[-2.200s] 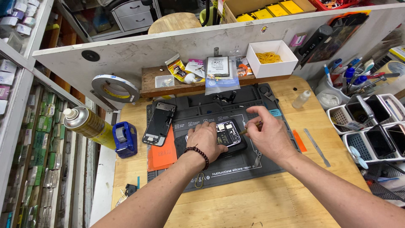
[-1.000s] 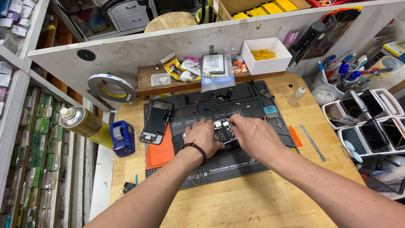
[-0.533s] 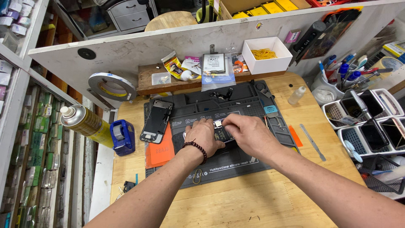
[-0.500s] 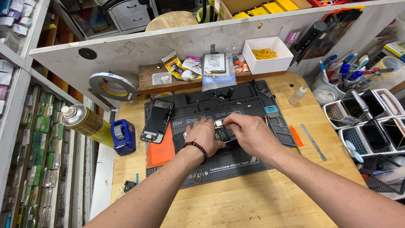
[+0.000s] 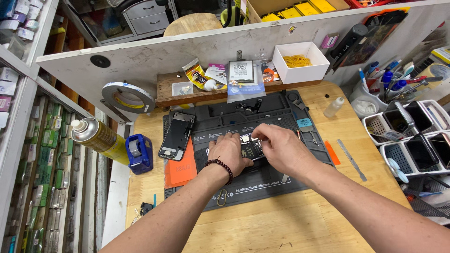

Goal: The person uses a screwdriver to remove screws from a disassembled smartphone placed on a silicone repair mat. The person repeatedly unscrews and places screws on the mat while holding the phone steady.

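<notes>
**Both hands close in on the opened phone**

Since 2.2 s ago the right hand (image 5: 281, 149) has slid left across the grey silicone work mat (image 5: 276, 180), from beside the opened phone (image 5: 251, 147) to over its right half, and the left hand (image 5: 228, 154) has stayed planted on the phone's left side. Now the 2 hands sit close together, fingertips almost meeting above the exposed dark interior of the phone. The left hand, with a dark bead bracelet (image 5: 220, 165) at the wrist, presses down on the phone's left edge. The right hand's fingers are pinched together at the phone's top edge; whether they grip a small part or tool cannot be told.

The phone lies flat near the middle of the mat, on a wooden bench (image 5: 290, 225). A detached phone screen (image 5: 176, 136) lies on the mat's left part, partly over an orange sheet (image 5: 180, 171). Left of the mat stand a blue tape dispenser (image 5: 139, 153) and a yellow spray can (image 5: 98, 139) lying tilted. A flat metal pry tool (image 5: 352, 160) rests on the wood to the right, well apart from the hands.
</notes>
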{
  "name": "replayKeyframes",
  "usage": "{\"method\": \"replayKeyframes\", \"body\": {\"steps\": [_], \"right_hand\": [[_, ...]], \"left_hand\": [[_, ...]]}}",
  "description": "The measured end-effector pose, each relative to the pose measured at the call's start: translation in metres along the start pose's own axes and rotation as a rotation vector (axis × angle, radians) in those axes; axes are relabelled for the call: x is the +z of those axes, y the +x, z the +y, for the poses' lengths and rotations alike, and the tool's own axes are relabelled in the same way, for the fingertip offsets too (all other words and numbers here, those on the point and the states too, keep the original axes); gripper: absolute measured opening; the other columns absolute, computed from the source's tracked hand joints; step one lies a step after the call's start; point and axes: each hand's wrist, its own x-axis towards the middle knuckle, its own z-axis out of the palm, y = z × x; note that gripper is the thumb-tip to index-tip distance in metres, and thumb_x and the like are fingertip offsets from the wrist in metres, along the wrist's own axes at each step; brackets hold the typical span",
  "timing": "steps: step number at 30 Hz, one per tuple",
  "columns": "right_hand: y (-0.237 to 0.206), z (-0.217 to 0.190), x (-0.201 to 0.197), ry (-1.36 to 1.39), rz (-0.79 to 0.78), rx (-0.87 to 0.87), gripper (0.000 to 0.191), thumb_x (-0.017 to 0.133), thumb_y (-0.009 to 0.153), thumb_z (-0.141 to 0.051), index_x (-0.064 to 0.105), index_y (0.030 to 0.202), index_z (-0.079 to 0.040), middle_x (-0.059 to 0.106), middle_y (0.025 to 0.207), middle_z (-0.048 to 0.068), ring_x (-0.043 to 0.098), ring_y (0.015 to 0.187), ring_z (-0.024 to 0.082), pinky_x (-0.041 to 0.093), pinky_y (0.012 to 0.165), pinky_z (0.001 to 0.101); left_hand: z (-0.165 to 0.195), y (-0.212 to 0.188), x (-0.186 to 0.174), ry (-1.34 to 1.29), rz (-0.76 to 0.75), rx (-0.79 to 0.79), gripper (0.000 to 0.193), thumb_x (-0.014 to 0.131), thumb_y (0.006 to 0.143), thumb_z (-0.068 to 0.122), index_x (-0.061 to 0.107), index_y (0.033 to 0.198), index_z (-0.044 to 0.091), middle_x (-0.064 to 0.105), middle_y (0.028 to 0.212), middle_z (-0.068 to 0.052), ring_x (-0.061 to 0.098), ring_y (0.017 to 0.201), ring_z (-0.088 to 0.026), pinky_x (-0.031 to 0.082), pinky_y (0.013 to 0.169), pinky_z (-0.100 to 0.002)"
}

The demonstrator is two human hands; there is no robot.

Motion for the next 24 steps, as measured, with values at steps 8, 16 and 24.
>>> {"method": "replayKeyframes", "body": {"steps": [8, 16, 24], "right_hand": [[-0.004, 0.009, -0.01, -0.004, -0.096, 0.17, 0.02, 0.066, 0.091, -0.014, 0.064, 0.11, -0.009, 0.077, 0.096, 0.011, 0.076, 0.092, 0.025, 0.059, 0.08, 0.0383], [0.0, 0.035, -0.004, 0.091, -0.069, 0.135, 0.025, 0.063, 0.086, 0.0, 0.068, 0.109, -0.007, 0.077, 0.097, 0.005, 0.075, 0.094, 0.018, 0.06, 0.084, 0.033], [0.001, 0.062, -0.013, 0.669, 0.036, 0.53, 0.029, 0.066, 0.09, 0.001, 0.063, 0.118, 0.0, 0.07, 0.109, 0.014, 0.073, 0.094, 0.021, 0.065, 0.081, 0.0314]], "left_hand": [[0.001, -0.001, -0.001, 0.0, -0.002, 0.002, 0.073, 0.092, 0.07, 0.042, 0.062, 0.124, 0.002, 0.062, 0.132, -0.015, 0.054, 0.13, -0.033, 0.04, 0.11, -0.053], [0.002, -0.002, -0.001, -0.012, 0.023, 0.006, 0.074, 0.093, 0.068, 0.041, 0.062, 0.123, 0.002, 0.062, 0.131, -0.015, 0.054, 0.129, -0.033, 0.04, 0.109, -0.053], [0.007, -0.015, -0.008, -0.063, 0.154, 0.065, 0.087, 0.094, 0.062, 0.041, 0.059, 0.134, 0.005, 0.062, 0.126, -0.016, 0.048, 0.129, -0.035, 0.031, 0.108, -0.055]]}}
